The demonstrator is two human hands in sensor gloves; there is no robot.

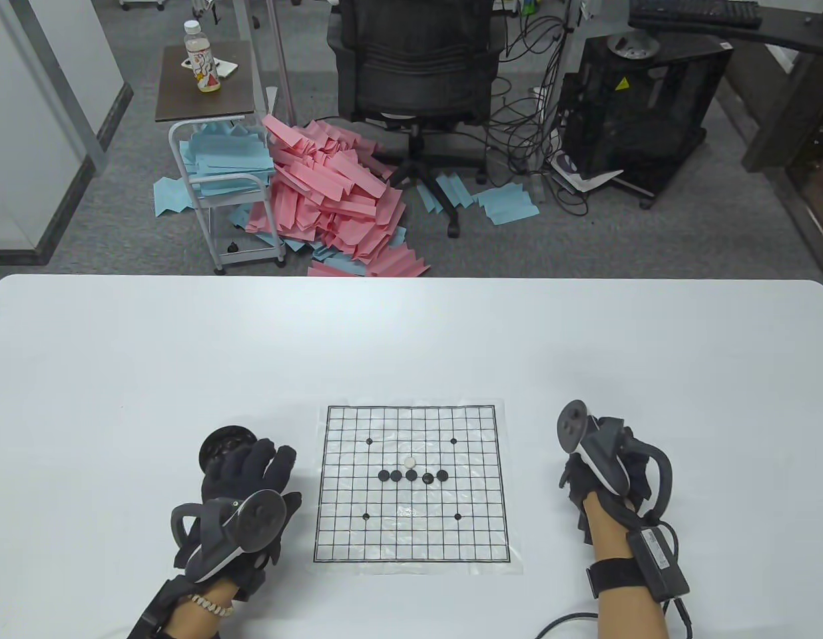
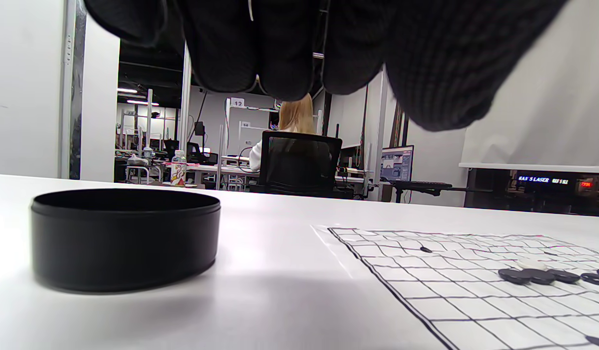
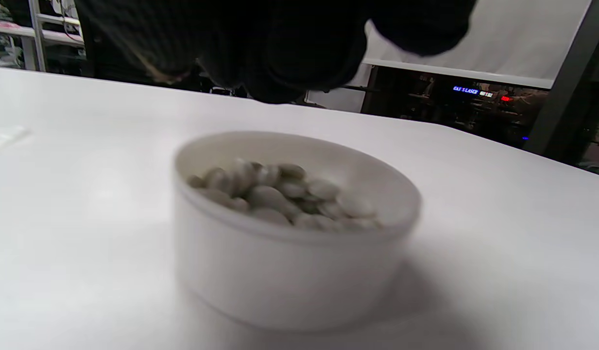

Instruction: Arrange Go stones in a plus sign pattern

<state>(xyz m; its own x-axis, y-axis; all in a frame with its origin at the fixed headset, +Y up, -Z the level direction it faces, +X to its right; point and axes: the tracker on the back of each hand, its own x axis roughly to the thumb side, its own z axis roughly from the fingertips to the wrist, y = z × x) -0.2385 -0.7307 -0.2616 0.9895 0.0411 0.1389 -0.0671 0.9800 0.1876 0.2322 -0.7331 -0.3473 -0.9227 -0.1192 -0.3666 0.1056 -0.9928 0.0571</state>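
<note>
A Go board sheet (image 1: 411, 526) lies at the table's front middle. Several black stones (image 1: 411, 475) form a horizontal row on it, with one white stone (image 1: 409, 460) just above the row's middle. My left hand (image 1: 272, 466) lies with fingers stretched out beside a black bowl (image 1: 222, 444), left of the board. The left wrist view shows that bowl (image 2: 124, 238), the board (image 2: 450, 301), the black row (image 2: 537, 276) and the white stone (image 2: 531, 263). My right hand (image 1: 574, 482) is right of the board, fingers (image 3: 280, 48) bunched above a white bowl (image 3: 289, 272) of white stones (image 3: 284, 199). Any stone in it is hidden.
The white table's far edge (image 1: 411, 279) lies well beyond the board. Behind it on the floor are an office chair (image 1: 418, 80), a pile of pink and blue paper (image 1: 325, 193) and a small cart (image 1: 212, 133) with a bottle.
</note>
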